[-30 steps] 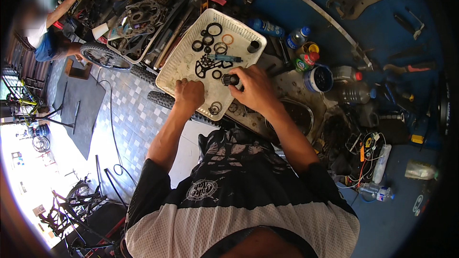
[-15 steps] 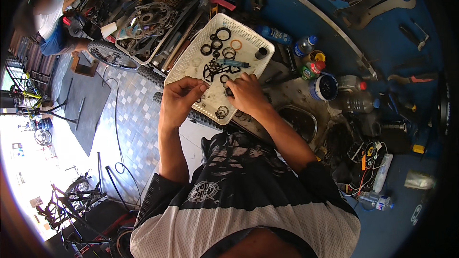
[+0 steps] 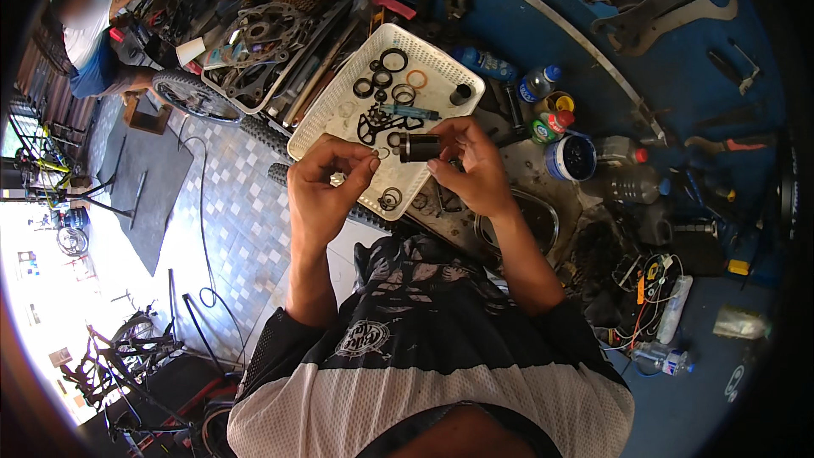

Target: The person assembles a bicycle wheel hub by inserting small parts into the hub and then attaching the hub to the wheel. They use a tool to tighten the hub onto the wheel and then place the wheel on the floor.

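Note:
My left hand [image 3: 326, 182] pinches a small thin ring [image 3: 384, 153] between thumb and fingertips over the white perforated basket [image 3: 441, 57]. A short black cylinder [image 3: 421, 148] with shiny bands lies sideways in my right hand [image 3: 479, 171], its end pointing at the ring. A small gap separates the two parts. Inside the basket are several black rings [image 3: 393, 60], an orange ring [image 3: 416, 79], a blue-tinted syringe [image 3: 410, 111], a black toothed-wheel part [image 3: 378, 124], a dark cap [image 3: 461, 94] and thin loose rings [image 3: 391, 198].
Chainrings and metal parts fill a tray [image 3: 263, 34] beyond the basket's left. Bottles [image 3: 539, 83] and a blue-white tub [image 3: 571, 157] stand to the right, below a blue tool wall [image 3: 500, 0]. Another person [image 3: 89, 34] is at far left, near a bicycle wheel [image 3: 195, 97].
My right hand has lifted the black cylinder from the basket and turned it sideways toward my left hand. My left hand has shifted slightly, still pinching.

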Demonstrator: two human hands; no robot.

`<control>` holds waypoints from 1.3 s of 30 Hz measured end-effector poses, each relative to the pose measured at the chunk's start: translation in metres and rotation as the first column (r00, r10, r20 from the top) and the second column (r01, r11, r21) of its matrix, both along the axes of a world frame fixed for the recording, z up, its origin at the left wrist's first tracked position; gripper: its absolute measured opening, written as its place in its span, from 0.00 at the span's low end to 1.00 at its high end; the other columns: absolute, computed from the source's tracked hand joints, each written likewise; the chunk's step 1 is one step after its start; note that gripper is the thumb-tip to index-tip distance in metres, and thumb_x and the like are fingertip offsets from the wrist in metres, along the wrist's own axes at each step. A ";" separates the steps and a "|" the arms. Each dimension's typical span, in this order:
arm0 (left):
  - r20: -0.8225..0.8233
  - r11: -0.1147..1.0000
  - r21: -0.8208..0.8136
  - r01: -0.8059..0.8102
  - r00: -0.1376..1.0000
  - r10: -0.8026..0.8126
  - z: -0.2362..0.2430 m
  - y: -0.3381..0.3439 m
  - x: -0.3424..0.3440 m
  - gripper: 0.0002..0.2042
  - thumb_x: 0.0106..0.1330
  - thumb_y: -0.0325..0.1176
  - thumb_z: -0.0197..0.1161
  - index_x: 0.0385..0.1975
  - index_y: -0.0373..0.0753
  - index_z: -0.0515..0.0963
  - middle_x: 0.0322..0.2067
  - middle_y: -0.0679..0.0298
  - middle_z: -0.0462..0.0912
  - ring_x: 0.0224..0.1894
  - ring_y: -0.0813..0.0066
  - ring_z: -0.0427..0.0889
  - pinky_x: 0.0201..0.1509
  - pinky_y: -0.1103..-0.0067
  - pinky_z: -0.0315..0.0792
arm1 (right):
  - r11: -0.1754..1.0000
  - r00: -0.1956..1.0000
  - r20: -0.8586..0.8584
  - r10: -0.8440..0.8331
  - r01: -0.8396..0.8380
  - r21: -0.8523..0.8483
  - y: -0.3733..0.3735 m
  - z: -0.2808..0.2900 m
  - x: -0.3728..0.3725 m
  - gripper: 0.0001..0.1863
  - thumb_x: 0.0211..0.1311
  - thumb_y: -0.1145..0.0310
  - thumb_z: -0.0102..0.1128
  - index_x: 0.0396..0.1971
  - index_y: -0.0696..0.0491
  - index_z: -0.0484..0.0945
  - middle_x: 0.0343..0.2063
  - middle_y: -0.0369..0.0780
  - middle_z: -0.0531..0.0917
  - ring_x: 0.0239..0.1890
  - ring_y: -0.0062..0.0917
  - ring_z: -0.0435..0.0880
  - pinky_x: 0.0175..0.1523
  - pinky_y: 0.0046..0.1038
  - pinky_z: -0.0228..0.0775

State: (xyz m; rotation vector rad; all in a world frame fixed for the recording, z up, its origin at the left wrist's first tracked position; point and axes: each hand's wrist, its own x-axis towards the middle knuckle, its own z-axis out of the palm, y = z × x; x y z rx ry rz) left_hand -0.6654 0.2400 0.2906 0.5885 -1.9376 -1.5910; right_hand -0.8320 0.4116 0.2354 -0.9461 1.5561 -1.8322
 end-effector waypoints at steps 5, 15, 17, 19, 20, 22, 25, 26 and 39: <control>-0.067 0.979 -0.172 -0.111 0.993 0.101 0.011 0.017 -0.008 0.07 0.58 0.20 0.76 0.36 0.35 0.87 0.34 0.64 0.84 0.31 0.81 0.81 0.37 0.83 0.75 | 0.969 0.920 0.363 0.151 -0.065 -0.238 0.014 0.022 0.005 0.27 0.61 0.76 0.70 0.59 0.55 0.70 0.52 0.37 0.79 0.50 0.20 0.80 0.57 0.26 0.73; -0.226 0.727 -0.638 -0.253 0.964 0.138 0.032 0.034 -0.009 0.11 0.52 0.18 0.78 0.34 0.38 0.88 0.33 0.62 0.82 0.33 0.72 0.83 0.35 0.78 0.76 | 0.920 0.790 0.530 0.309 -0.107 -0.378 0.022 0.017 0.008 0.29 0.61 0.71 0.70 0.61 0.55 0.67 0.55 0.43 0.78 0.52 0.28 0.82 0.49 0.30 0.79; -0.263 0.695 -0.664 -0.276 0.956 0.128 0.032 0.036 -0.008 0.12 0.51 0.18 0.79 0.34 0.38 0.88 0.33 0.62 0.82 0.32 0.71 0.83 0.33 0.78 0.76 | 0.906 0.777 0.531 0.338 -0.114 -0.408 0.022 0.015 0.007 0.29 0.61 0.72 0.69 0.61 0.55 0.67 0.55 0.44 0.78 0.52 0.29 0.82 0.49 0.30 0.80; -0.286 0.664 -0.690 -0.287 0.952 0.114 0.033 0.038 -0.006 0.12 0.50 0.18 0.79 0.34 0.38 0.88 0.32 0.62 0.81 0.31 0.71 0.82 0.32 0.76 0.76 | 0.887 0.764 0.525 0.374 -0.129 -0.443 0.022 0.014 0.007 0.29 0.62 0.72 0.69 0.61 0.55 0.67 0.54 0.44 0.79 0.51 0.29 0.83 0.49 0.30 0.80; -0.290 0.649 -0.705 -0.286 0.951 0.104 0.033 0.039 -0.005 0.12 0.49 0.18 0.79 0.33 0.38 0.87 0.32 0.62 0.81 0.31 0.70 0.82 0.31 0.76 0.76 | 0.884 0.759 0.528 0.380 -0.129 -0.450 0.022 0.013 0.007 0.29 0.62 0.72 0.69 0.61 0.54 0.67 0.53 0.45 0.79 0.51 0.29 0.83 0.49 0.31 0.81; -0.295 0.625 -0.731 -0.275 0.952 0.074 0.033 0.041 -0.004 0.12 0.49 0.17 0.79 0.32 0.38 0.86 0.32 0.62 0.80 0.30 0.70 0.82 0.31 0.75 0.75 | 0.877 0.749 0.534 0.392 -0.129 -0.463 0.023 0.014 0.007 0.30 0.62 0.71 0.69 0.62 0.54 0.67 0.52 0.45 0.80 0.50 0.29 0.84 0.49 0.31 0.81; -0.308 0.596 -0.762 -0.254 0.951 0.013 0.032 0.042 -0.005 0.12 0.51 0.15 0.78 0.31 0.37 0.85 0.32 0.61 0.80 0.31 0.70 0.82 0.32 0.75 0.75 | 0.879 0.745 0.543 0.386 -0.119 -0.461 0.024 0.015 0.008 0.30 0.63 0.70 0.70 0.62 0.54 0.66 0.51 0.45 0.81 0.48 0.30 0.84 0.49 0.32 0.81; -0.318 0.585 -0.771 -0.252 0.948 -0.010 0.032 0.041 -0.006 0.12 0.51 0.15 0.78 0.31 0.36 0.85 0.32 0.61 0.80 0.31 0.69 0.82 0.32 0.75 0.75 | 0.872 0.742 0.541 0.396 -0.120 -0.474 0.024 0.015 0.008 0.30 0.63 0.70 0.70 0.62 0.54 0.66 0.50 0.45 0.82 0.48 0.30 0.84 0.49 0.32 0.81; -0.334 0.508 -0.827 -0.239 0.937 -0.103 0.027 0.040 -0.006 0.12 0.50 0.11 0.75 0.27 0.36 0.82 0.32 0.61 0.78 0.31 0.67 0.82 0.32 0.73 0.77 | 0.870 0.728 0.558 0.398 -0.108 -0.480 0.028 0.011 0.009 0.29 0.64 0.70 0.67 0.63 0.53 0.66 0.48 0.44 0.83 0.43 0.30 0.85 0.48 0.32 0.76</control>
